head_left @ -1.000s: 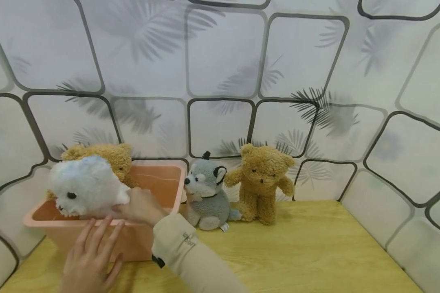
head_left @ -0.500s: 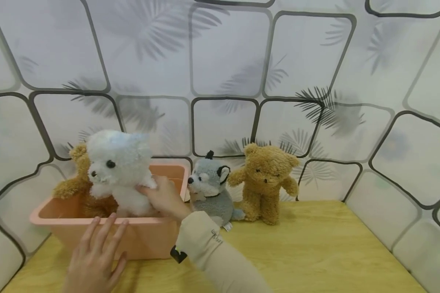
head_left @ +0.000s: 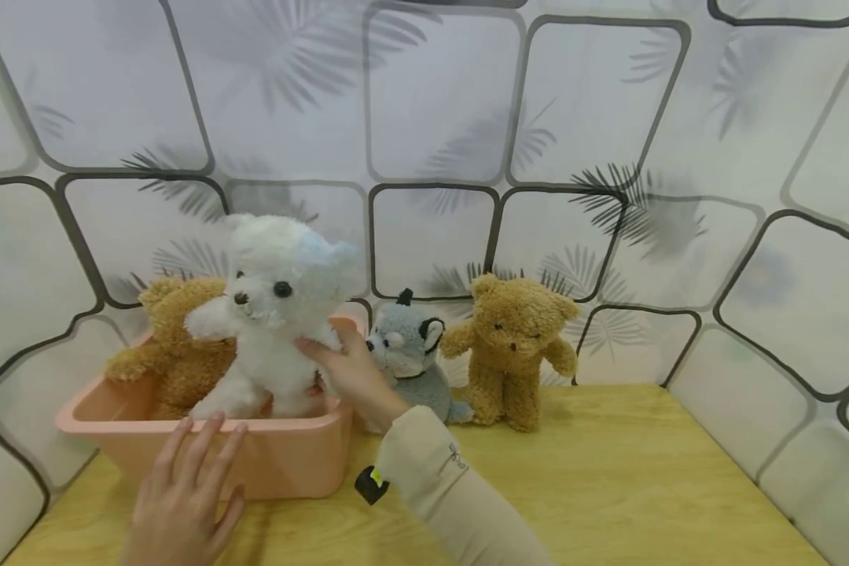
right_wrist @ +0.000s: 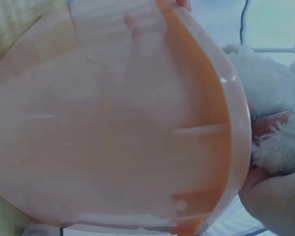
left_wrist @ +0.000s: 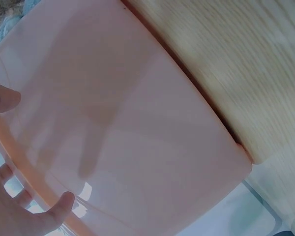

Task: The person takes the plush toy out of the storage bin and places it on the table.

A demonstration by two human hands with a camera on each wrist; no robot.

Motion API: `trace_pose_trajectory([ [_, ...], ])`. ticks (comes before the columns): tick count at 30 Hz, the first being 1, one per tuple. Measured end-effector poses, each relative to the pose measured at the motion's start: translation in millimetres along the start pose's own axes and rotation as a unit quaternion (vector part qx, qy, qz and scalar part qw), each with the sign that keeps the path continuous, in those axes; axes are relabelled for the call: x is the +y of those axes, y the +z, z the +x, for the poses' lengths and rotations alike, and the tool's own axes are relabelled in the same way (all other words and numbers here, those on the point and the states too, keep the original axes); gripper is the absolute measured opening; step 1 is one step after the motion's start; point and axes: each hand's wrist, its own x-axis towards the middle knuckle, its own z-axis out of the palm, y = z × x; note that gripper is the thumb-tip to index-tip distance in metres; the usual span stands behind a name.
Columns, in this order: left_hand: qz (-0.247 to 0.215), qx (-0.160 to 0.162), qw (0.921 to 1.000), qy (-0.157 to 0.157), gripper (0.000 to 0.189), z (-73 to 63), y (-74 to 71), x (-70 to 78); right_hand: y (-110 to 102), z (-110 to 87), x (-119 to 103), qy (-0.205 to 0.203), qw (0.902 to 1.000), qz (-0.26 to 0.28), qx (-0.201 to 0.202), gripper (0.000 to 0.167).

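A fluffy white teddy bear (head_left: 283,275) sits upright in the right part of a pink plastic bin (head_left: 276,464), its head and chest well above the rim. My right hand (head_left: 361,377) grips it at its side, thumb across the arm; the right wrist view shows fingers around white fur (right_wrist: 270,83) just past the rim. My left hand (head_left: 184,495) rests against the bin's front, fingers spread and fairly straight, tips at the rim. Behind the white bear, a brown teddy bear (head_left: 177,346) leans in the bin's left part, partly hidden.
Right of the bin, a grey husky plush (head_left: 413,369) sits on the wooden table (head_left: 573,479), partly behind my right hand. Beside it another brown teddy bear (head_left: 512,354) stands near the back wall. Patterned cloth walls (head_left: 431,102) enclose the table.
My right hand has raised the white teddy bear from lying low over the bin's left side to upright, and shifted it right. My left hand stays at the rim.
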Motion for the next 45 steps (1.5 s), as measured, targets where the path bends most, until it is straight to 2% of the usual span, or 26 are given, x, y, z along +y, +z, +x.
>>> trace_pose_trajectory([
  [4, -0.004, -0.003, 1.0, -0.005, 0.057, 2.9, -0.4, 1.6, -7, -1.6, 4, 0.007, 0.9979, 0.064, 0.001, 0.034],
  [10, -0.006, -0.011, 0.9999, -0.009, 0.058, 4.0, -3.0, 3.3, -12, -3.8, 9, 0.005, 0.9952, 0.097, -0.007, 0.027],
  [13, -0.004, -0.013, 0.9999, -0.008, 0.058, 3.1, -3.9, 3.2, -14, -7.1, 11, 0.0, 0.9935, 0.114, -0.012, 0.028],
  [16, -0.003, -0.015, 0.9998, -0.008, 0.057, 2.8, -3.8, 3.4, -18, -11.9, 13, 0.011, 0.9955, 0.093, 0.014, 0.042],
  [18, -0.003, -0.021, 0.9997, -0.012, 0.058, 2.8, -3.6, 3.8, -20, -15.5, 14, 0.029, 0.9956, 0.079, 0.041, 0.059],
  [20, 0.0, -0.028, 0.9995, -0.018, 0.059, 2.6, -3.7, 4.3, -21, -18.7, 15, 0.058, 0.9909, 0.097, 0.074, 0.076],
  [23, 0.011, -0.039, 0.9989, -0.024, 0.06, 2.2, -4.5, 5.0, -22, -21.2, 15, 0.081, 0.9827, 0.133, 0.101, 0.092],
  [25, 0.017, -0.039, 0.9988, -0.025, 0.06, 1.9, -4.7, 5.1, -23, -21.7, 15, 0.082, 0.9804, 0.141, 0.111, 0.095],
  [29, 0.024, -0.039, 0.9987, -0.022, 0.06, 0.8, -5.3, 5.3, -28, -23.2, 17, 0.07, 0.9858, 0.105, 0.111, 0.099],
  [36, 0.018, -0.032, 0.9991, -0.023, 0.06, 1.5, -5.7, 5.8, -36, -23.3, 18, 0.048, 0.9865, 0.129, 0.089, 0.096],
  [39, 0.019, -0.033, 0.999, -0.024, 0.059, 2.0, -6.0, 6.5, -40, -24.7, 18, 0.03, 0.9886, 0.116, 0.09, 0.091],
  [43, 0.019, -0.028, 0.9991, -0.025, 0.059, 1.9, -5.4, 7.0, -45, -24.6, 18, -0.008, 0.9913, 0.113, 0.067, 0.065],
  [45, 0.022, -0.026, 0.9991, -0.025, 0.058, 1.7, -5.4, 6.8, -46, -24.7, 17, -0.017, 0.9907, 0.121, 0.061, 0.058],
])
